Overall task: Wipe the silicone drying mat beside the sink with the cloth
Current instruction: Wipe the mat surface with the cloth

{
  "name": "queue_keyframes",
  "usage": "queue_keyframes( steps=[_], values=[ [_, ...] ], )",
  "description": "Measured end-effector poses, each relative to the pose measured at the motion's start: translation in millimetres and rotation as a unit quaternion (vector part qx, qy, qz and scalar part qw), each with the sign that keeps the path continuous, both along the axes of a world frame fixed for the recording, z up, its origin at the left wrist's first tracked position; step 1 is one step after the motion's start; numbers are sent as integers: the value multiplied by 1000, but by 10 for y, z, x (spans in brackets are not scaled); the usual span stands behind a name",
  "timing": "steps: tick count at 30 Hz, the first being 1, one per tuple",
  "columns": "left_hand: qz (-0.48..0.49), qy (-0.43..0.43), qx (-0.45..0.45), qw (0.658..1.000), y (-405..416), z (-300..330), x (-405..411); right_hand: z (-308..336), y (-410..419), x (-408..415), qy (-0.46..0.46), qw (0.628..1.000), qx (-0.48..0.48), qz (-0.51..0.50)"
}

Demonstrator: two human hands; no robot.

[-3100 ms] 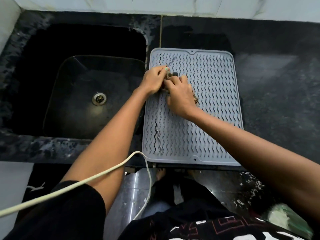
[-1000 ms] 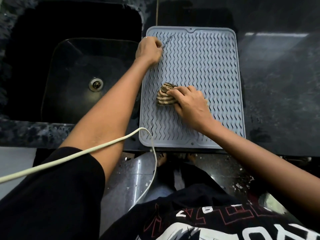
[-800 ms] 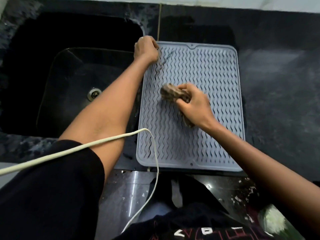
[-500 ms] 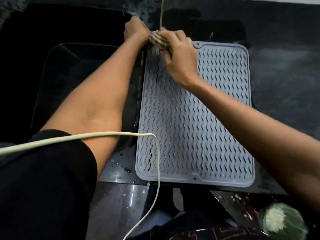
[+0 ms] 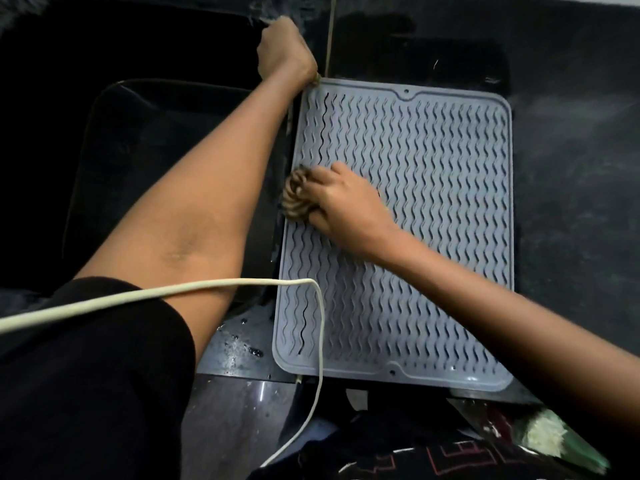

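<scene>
The grey rectangular silicone drying mat with wavy raised ridges [image 5: 415, 220] lies flat on the dark speckled stone tabletop [image 5: 571, 168], its left edge just beside the black sink basin [image 5: 156, 150]; the bunched tan-and-brown striped cloth [image 5: 295, 195] sits on the mat at the middle of that left edge, touching the ridges; the right hand [image 5: 341, 202] presses down on the cloth, its fingers [image 5: 323, 173] curled over and closed around the bundle; the left hand [image 5: 285, 51] is clenched at the mat's far left corner, fingers folded tight, and it appears to pin or grip that corner, though what lies inside the fist cannot be told; a pale cord [image 5: 173, 291] hangs across the left arm and over the mat's near left corner; water droplets show on the tabletop just beside that corner. Judgement: the wiping step is in hand, with the cloth working the left column of ridges; dark streaks in the grooves near the far left and near left suggest residue or moisture remaining there. The next move calls for firm downward pressure and strokes along the grooves toward the near edge, then across the untouched right portion; the left hand should hold the corner so that the flexible mat does not slide or buckle.
</scene>
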State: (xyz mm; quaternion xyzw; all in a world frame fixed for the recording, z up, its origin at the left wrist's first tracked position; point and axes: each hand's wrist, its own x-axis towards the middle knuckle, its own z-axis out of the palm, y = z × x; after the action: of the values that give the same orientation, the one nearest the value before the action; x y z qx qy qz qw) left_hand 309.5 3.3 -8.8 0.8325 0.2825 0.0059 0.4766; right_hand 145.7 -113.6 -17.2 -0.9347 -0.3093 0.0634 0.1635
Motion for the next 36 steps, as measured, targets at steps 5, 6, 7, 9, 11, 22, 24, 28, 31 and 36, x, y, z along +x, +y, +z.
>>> queue_keyframes(
  steps=[5,6,7,9,11,22,24,28,31,36],
  values=[
    [33,-7,-43,999,-28,11,12,139,-47,275,14,987,143,-73],
    [51,-12,-66,996,-33,8,31,143,-47,435,-16,979,159,-126],
    [64,-19,-91,994,-36,-3,25,130,-49,600,-41,973,151,-172],
    [83,-18,-141,986,-40,-14,2,85,-35,862,-50,977,51,-201],
    [91,-8,-167,982,-15,-32,9,33,-3,973,-24,986,-54,-157],
    [-21,50,55,997,-30,-49,20,117,-123,-47,19,998,-27,53],
    [-74,68,85,991,-10,-18,4,118,-204,-57,64,997,34,20],
    [-193,64,97,974,81,190,-185,131,-447,-152,41,917,288,-273],
    [-337,206,70,916,103,336,-442,145,-613,-285,-5,829,377,-413],
    [-501,335,20,798,-40,225,-746,90,-649,-516,17,833,354,-424]
  ],
)
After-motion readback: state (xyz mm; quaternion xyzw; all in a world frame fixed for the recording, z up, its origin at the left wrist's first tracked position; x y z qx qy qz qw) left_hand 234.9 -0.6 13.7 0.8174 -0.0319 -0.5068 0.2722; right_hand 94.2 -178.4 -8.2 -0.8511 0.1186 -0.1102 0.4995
